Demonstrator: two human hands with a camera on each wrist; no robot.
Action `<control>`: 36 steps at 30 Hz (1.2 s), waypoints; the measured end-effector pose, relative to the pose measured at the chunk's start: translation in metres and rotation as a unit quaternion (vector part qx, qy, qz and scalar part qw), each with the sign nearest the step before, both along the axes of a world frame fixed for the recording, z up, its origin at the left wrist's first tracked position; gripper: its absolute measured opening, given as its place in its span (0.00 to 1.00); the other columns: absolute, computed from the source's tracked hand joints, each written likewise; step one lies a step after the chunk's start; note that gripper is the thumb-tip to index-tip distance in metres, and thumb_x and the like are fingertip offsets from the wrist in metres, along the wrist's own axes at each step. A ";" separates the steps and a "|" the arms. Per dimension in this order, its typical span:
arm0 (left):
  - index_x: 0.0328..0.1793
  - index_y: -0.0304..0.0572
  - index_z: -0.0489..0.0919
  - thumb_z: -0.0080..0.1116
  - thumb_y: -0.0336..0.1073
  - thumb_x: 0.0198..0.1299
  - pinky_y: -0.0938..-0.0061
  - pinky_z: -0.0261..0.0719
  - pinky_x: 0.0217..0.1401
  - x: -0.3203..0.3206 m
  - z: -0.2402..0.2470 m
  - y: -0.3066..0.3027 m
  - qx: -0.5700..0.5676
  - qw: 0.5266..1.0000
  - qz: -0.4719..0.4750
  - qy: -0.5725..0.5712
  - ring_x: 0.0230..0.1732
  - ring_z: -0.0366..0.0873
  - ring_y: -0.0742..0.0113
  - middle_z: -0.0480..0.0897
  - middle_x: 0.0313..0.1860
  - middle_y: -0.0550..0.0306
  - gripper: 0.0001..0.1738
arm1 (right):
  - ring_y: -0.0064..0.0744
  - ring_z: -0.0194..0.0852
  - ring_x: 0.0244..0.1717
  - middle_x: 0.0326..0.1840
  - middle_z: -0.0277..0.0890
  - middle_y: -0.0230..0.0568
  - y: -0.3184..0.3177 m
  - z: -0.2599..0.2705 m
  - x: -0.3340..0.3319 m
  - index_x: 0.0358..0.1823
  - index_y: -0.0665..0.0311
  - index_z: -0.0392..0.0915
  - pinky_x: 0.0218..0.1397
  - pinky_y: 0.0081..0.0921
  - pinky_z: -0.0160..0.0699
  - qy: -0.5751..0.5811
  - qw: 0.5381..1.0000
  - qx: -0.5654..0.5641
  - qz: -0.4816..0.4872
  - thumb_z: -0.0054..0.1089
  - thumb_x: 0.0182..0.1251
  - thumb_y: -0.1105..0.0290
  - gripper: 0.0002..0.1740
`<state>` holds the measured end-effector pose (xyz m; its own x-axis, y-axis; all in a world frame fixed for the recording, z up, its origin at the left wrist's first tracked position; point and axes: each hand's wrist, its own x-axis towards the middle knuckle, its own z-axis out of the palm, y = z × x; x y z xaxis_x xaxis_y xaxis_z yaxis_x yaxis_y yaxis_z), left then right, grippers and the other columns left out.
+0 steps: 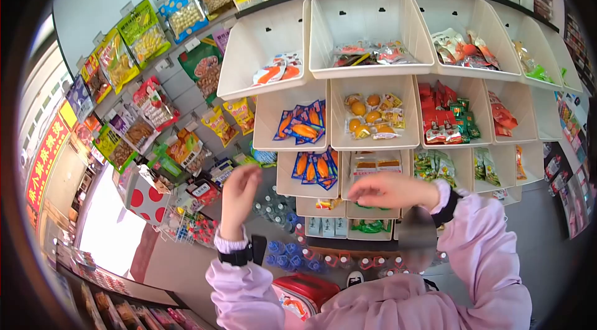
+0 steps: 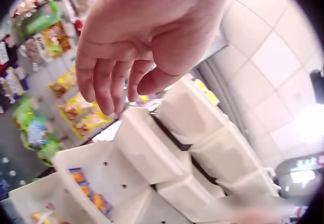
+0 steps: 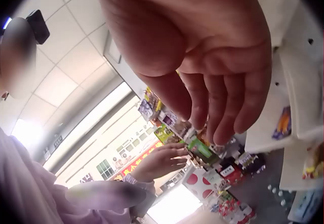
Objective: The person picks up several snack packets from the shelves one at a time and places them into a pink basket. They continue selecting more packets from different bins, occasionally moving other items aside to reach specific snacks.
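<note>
Both hands are raised before tiered white bins (image 1: 373, 72) and hold nothing. My left hand (image 1: 241, 196) is upright left of the lower bins; in the left wrist view the same hand (image 2: 144, 42) has relaxed, slightly bent fingers. My right hand (image 1: 395, 192) reaches leftward in front of the bin with brown-topped packets (image 1: 378, 162); the right wrist view shows this hand (image 3: 202, 57) with its fingers loosely bent. Near them are blue packets with orange pictures (image 1: 316, 167) and, above, yellow-wrapped round snacks (image 1: 373, 116). Neither hand visibly touches a bin.
Hanging snack bags (image 1: 143, 34) cover the wall at the left. Below the bins stand bottles (image 1: 292, 255) and a red case (image 1: 308, 289) on the floor. A white box with red dots (image 1: 148, 198) is at the left, and a packed shelf (image 1: 118, 305) at the lower left.
</note>
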<state>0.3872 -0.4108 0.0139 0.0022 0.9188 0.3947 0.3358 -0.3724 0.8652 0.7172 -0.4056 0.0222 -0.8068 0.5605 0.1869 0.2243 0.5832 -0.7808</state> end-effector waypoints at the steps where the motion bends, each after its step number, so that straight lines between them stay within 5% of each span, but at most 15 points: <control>1: 0.49 0.31 0.69 0.47 0.26 0.57 0.78 0.72 0.48 0.012 0.026 0.010 0.039 0.999 -0.011 0.010 0.46 0.73 0.69 0.75 0.43 0.53 0.13 | 0.31 0.72 0.41 0.40 0.73 0.42 0.003 0.025 -0.002 0.44 0.67 0.70 0.44 0.24 0.70 0.022 1.000 0.008 -0.004 0.49 0.60 0.69 0.13; 4: 0.48 0.31 0.71 0.46 0.25 0.57 0.79 0.71 0.48 0.029 0.093 0.046 0.104 0.993 -0.029 0.036 0.44 0.74 0.71 0.76 0.42 0.54 0.12 | 0.31 0.73 0.41 0.39 0.74 0.42 0.026 0.087 -0.018 0.44 0.68 0.70 0.44 0.25 0.71 0.119 0.984 0.133 -0.013 0.48 0.59 0.69 0.13; 7: 0.47 0.32 0.71 0.43 0.28 0.58 0.81 0.72 0.36 0.029 0.139 0.095 0.164 0.982 -0.021 0.096 0.34 0.75 0.72 0.77 0.37 0.55 0.12 | 0.37 0.73 0.38 0.37 0.74 0.47 0.065 0.134 -0.050 0.40 0.69 0.71 0.41 0.29 0.71 0.161 0.954 0.242 -0.074 0.48 0.56 0.72 0.12; 9: 0.45 0.33 0.73 0.46 0.29 0.55 0.80 0.72 0.35 0.026 0.156 0.127 0.142 0.983 0.003 0.116 0.32 0.75 0.72 0.78 0.34 0.54 0.13 | 0.37 0.73 0.42 0.39 0.74 0.48 0.094 0.155 -0.078 0.43 0.69 0.70 0.45 0.28 0.70 0.115 0.932 0.316 -0.134 0.47 0.55 0.76 0.13; 13: 0.43 0.31 0.74 0.48 0.30 0.45 0.68 0.72 0.44 0.009 0.150 0.193 0.110 0.932 0.077 0.337 0.39 0.76 0.50 0.77 0.37 0.37 0.17 | 0.47 0.72 0.42 0.38 0.73 0.54 0.147 0.153 -0.133 0.38 0.72 0.71 0.43 0.34 0.70 0.016 0.901 0.396 -0.179 0.46 0.49 0.79 0.13; 15: 0.42 0.31 0.75 0.49 0.31 0.44 0.65 0.71 0.46 0.001 0.140 0.220 0.131 0.877 0.090 0.454 0.43 0.74 0.48 0.76 0.40 0.37 0.17 | 0.49 0.72 0.40 0.37 0.73 0.55 0.155 0.158 -0.148 0.35 0.73 0.73 0.41 0.36 0.70 -0.077 0.897 0.393 -0.188 0.47 0.47 0.78 0.12; 18: 0.45 0.31 0.74 0.52 0.33 0.42 0.66 0.71 0.47 0.005 0.141 0.227 0.004 0.845 0.093 0.527 0.45 0.74 0.49 0.76 0.42 0.37 0.21 | 0.49 0.74 0.37 0.35 0.74 0.56 0.163 0.162 -0.160 0.32 0.73 0.75 0.38 0.37 0.71 -0.221 0.894 0.342 -0.188 0.49 0.44 0.75 0.12; 23: 0.48 0.29 0.72 0.59 0.37 0.39 0.68 0.72 0.44 0.008 0.144 0.227 -0.036 0.883 0.076 0.462 0.43 0.75 0.51 0.76 0.42 0.39 0.27 | 0.48 0.76 0.32 0.34 0.74 0.57 0.200 0.147 -0.171 0.34 0.73 0.76 0.34 0.35 0.72 -0.330 0.869 0.337 -0.149 0.49 0.44 0.71 0.16; 26: 0.49 0.27 0.71 0.62 0.37 0.38 0.69 0.75 0.38 0.012 0.152 0.221 -0.080 0.905 0.067 0.412 0.38 0.77 0.54 0.77 0.39 0.39 0.30 | 0.45 0.73 0.44 0.41 0.75 0.49 0.200 0.146 -0.172 0.38 0.65 0.78 0.44 0.36 0.70 -0.329 0.885 0.263 -0.199 0.50 0.50 0.64 0.17; 29: 0.50 0.25 0.69 0.65 0.35 0.36 0.72 0.76 0.30 0.010 0.154 0.220 -0.059 0.938 0.058 0.338 0.31 0.78 0.60 0.77 0.35 0.39 0.32 | 0.44 0.73 0.44 0.41 0.75 0.50 0.191 0.153 -0.169 0.37 0.67 0.78 0.45 0.36 0.69 -0.321 0.893 0.240 -0.207 0.49 0.50 0.64 0.17; 31: 0.50 0.24 0.68 0.66 0.34 0.36 0.72 0.76 0.30 -0.003 0.150 0.239 0.002 0.957 0.057 0.286 0.30 0.78 0.60 0.77 0.34 0.39 0.33 | 0.44 0.75 0.38 0.36 0.75 0.53 0.194 0.154 -0.168 0.39 0.71 0.75 0.37 0.35 0.71 -0.230 0.931 0.174 -0.223 0.49 0.49 0.69 0.16; 33: 0.55 0.23 0.62 0.58 0.22 0.44 0.75 0.78 0.35 0.009 0.159 0.217 -0.045 0.994 0.019 0.094 0.35 0.78 0.62 0.76 0.39 0.41 0.30 | 0.44 0.76 0.31 0.32 0.75 0.55 0.195 0.154 -0.166 0.41 0.74 0.72 0.28 0.33 0.73 -0.140 0.956 0.104 -0.237 0.49 0.48 0.73 0.17; 36: 0.53 0.23 0.65 0.54 0.21 0.48 0.75 0.78 0.38 -0.002 0.163 0.216 0.015 0.991 -0.112 -0.072 0.36 0.78 0.63 0.77 0.40 0.43 0.24 | 0.36 0.75 0.36 0.34 0.73 0.52 0.171 0.164 -0.157 0.49 0.72 0.66 0.33 0.27 0.74 -0.009 0.952 0.159 -0.262 0.50 0.50 0.74 0.21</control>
<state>0.3853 -0.1945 0.1774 0.1465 0.8893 0.4333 0.1156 -0.4504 0.8853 0.5605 -0.2348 0.1859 -0.4360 0.8048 0.4027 0.5614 0.5930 -0.5772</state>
